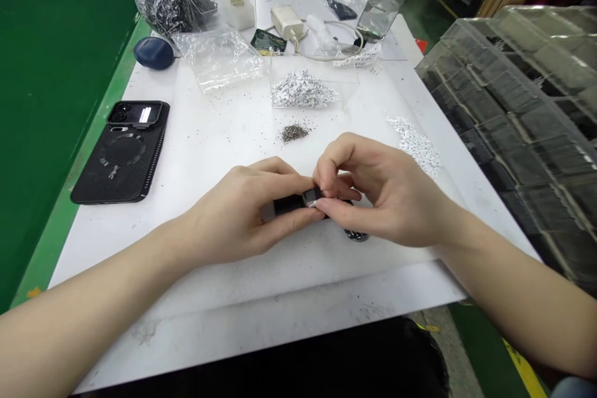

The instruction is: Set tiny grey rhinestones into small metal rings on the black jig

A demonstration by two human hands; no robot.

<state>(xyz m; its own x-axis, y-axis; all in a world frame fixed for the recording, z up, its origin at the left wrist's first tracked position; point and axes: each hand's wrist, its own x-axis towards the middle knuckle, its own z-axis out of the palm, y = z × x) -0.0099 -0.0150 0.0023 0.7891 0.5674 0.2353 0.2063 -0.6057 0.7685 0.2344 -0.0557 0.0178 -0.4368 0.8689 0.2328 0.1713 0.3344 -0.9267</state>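
Left hand (242, 211) nearly closed, gripping the small black part (288, 204) by near and far edges, right hand (380, 189) pinching farther right: sensible holds, since it looked light, stiff, slippery!

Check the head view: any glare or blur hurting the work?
Head view: white glare on part of the phone, shine on the clear bag, both away from the fingers; head view: the partly covered black piece shows little fine detail.
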